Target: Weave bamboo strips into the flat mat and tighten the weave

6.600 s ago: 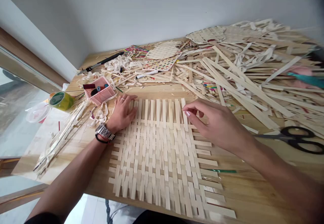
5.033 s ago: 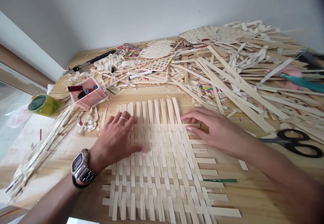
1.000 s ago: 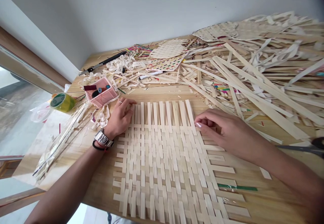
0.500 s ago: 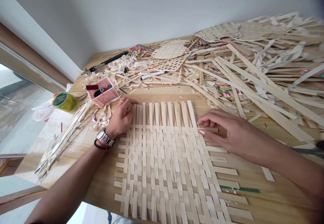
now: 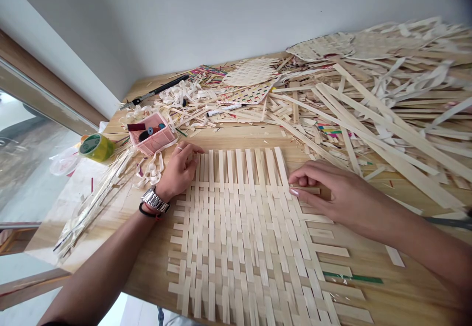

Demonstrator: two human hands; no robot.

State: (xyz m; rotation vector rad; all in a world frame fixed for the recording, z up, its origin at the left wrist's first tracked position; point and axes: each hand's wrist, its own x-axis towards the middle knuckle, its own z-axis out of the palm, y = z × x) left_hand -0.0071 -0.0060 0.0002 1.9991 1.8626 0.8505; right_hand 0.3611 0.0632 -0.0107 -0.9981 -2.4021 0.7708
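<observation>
A flat weave of pale bamboo strips [image 5: 236, 237] lies on the wooden table [image 5: 416, 296], with loose strip ends along its sides. My left hand [image 5: 180, 171] rests at the weave's upper left corner, fingers curled against the strip ends and holding nothing. My right hand [image 5: 324, 189] is at the upper right edge, its fingers pinching a short bamboo strip [image 5: 308, 190] in line with a cross row. The strip's inner end is hidden under my fingers. A metal wristwatch [image 5: 155, 200] and a black band circle my left wrist.
Behind the weave lies a heap of loose bamboo strips [image 5: 383, 119] with finished woven pieces [image 5: 250, 73]. A pink basket [image 5: 151, 140], a tape roll [image 5: 96, 148], a craft knife [image 5: 158, 90] and a marker [image 5: 224, 111] sit farther back. A window [image 5: 33, 168] runs along the left.
The view has drifted slightly, so the table sits a little farther right in the picture. My right hand now shows a short strip at the weave's edge. My left hand stays at the corner.
</observation>
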